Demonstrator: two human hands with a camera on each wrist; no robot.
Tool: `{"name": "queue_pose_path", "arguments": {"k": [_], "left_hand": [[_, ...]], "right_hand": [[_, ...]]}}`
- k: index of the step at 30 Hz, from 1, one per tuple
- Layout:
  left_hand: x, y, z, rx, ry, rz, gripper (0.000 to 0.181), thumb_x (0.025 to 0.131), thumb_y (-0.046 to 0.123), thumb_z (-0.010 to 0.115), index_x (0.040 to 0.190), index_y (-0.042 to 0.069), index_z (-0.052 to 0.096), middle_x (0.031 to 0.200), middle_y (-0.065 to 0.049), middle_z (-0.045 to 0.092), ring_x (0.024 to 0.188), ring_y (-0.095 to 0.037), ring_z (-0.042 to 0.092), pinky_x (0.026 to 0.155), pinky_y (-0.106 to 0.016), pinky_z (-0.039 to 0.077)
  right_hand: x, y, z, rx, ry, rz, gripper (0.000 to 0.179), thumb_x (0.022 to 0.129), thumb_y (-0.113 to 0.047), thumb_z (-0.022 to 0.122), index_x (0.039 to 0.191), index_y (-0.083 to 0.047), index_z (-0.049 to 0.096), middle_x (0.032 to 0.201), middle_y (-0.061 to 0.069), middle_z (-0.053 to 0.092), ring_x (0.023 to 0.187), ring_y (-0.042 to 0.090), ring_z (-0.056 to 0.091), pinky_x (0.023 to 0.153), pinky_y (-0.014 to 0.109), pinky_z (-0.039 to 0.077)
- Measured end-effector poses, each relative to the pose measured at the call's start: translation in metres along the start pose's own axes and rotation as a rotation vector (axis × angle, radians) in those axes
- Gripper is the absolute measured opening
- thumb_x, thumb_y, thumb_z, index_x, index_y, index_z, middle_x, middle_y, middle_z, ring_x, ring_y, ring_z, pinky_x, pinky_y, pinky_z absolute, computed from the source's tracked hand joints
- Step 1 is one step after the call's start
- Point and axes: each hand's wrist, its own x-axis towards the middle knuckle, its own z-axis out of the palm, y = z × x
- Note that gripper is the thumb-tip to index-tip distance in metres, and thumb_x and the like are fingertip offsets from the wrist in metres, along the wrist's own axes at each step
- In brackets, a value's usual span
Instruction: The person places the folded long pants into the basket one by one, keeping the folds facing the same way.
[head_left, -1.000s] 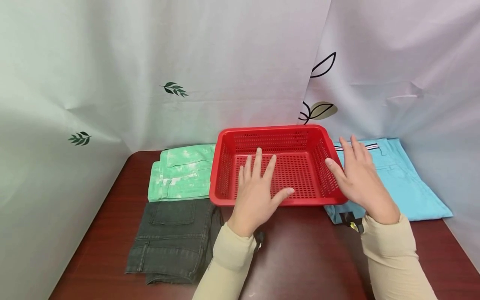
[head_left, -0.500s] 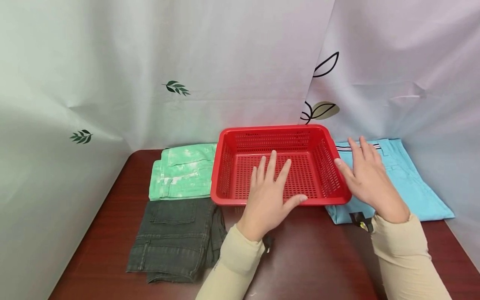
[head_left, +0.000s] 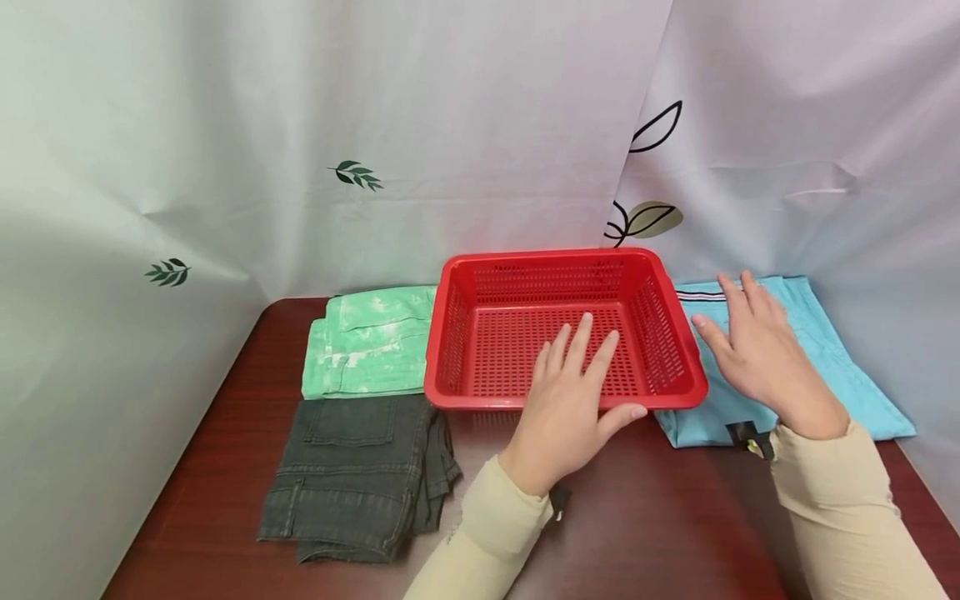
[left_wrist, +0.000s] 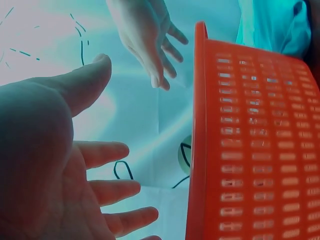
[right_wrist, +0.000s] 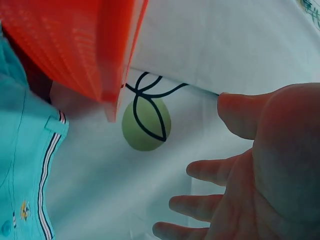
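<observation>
My left hand (head_left: 562,417), above the basket (head_left: 480,402), and right hand (head_left: 761,354), above the blue trousers (head_left: 813,329), are apart, fingers spread, gripping nothing; basket on table (head_left: 637,508), possibly overlapping that cloth (contact hidden), so pulling either could drag the other.
</observation>
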Motion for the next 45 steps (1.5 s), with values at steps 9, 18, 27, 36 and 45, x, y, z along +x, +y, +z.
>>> {"name": "queue_pose_path", "arguments": {"k": [9, 18, 27, 36, 45], "left_hand": [[0.001, 0.016, 0.007, 0.049, 0.008, 0.084, 0.08, 0.091, 0.065, 0.06, 0.155, 0.02, 0.042, 0.164, -0.008, 0.026, 0.148, -0.032, 0.028, 0.118, -0.048, 0.028], [0.0, 0.032, 0.012, 0.092, 0.026, 0.179, 0.072, 0.093, 0.063, 0.058, 0.15, 0.019, 0.048, 0.153, -0.006, 0.044, 0.135, -0.023, 0.044, 0.114, -0.039, 0.036], [-0.001, 0.041, 0.021, 0.094, 0.02, 0.244, 0.068, 0.095, 0.062, 0.056, 0.149, 0.02, 0.05, 0.151, -0.005, 0.046, 0.133, -0.021, 0.048, 0.112, -0.035, 0.038], [0.002, 0.052, 0.036, 0.173, -0.056, 0.347, 0.063, 0.098, 0.061, 0.052, 0.148, 0.023, 0.051, 0.15, 0.001, 0.048, 0.133, -0.012, 0.047, 0.113, -0.027, 0.033], [-0.001, 0.064, 0.047, 0.238, -0.07, 0.463, 0.053, 0.099, 0.055, 0.054, 0.144, 0.027, 0.055, 0.145, 0.006, 0.052, 0.135, -0.008, 0.045, 0.113, -0.026, 0.034]], "right_hand": [[0.0, 0.014, -0.007, -0.005, -0.026, 0.013, 0.077, 0.104, -0.032, 0.051, 0.155, 0.01, 0.012, 0.156, 0.04, 0.006, 0.143, 0.06, 0.003, 0.099, 0.082, 0.02], [0.003, 0.023, -0.011, -0.045, -0.046, 0.016, 0.077, 0.105, -0.033, 0.049, 0.154, 0.012, 0.011, 0.156, 0.041, 0.006, 0.142, 0.061, 0.004, 0.103, 0.08, 0.017], [0.008, 0.032, -0.012, -0.051, -0.064, 0.014, 0.075, 0.105, -0.031, 0.048, 0.153, 0.014, 0.012, 0.155, 0.043, 0.006, 0.142, 0.062, 0.003, 0.108, 0.077, 0.01], [0.013, 0.038, -0.009, -0.081, -0.108, 0.014, 0.075, 0.106, -0.032, 0.047, 0.153, 0.015, 0.013, 0.154, 0.044, 0.006, 0.141, 0.062, 0.005, 0.107, 0.077, 0.012], [0.017, 0.045, -0.01, -0.088, -0.144, 0.038, 0.075, 0.106, -0.034, 0.047, 0.153, 0.015, 0.014, 0.154, 0.045, 0.006, 0.141, 0.062, 0.006, 0.106, 0.078, 0.013]]}}
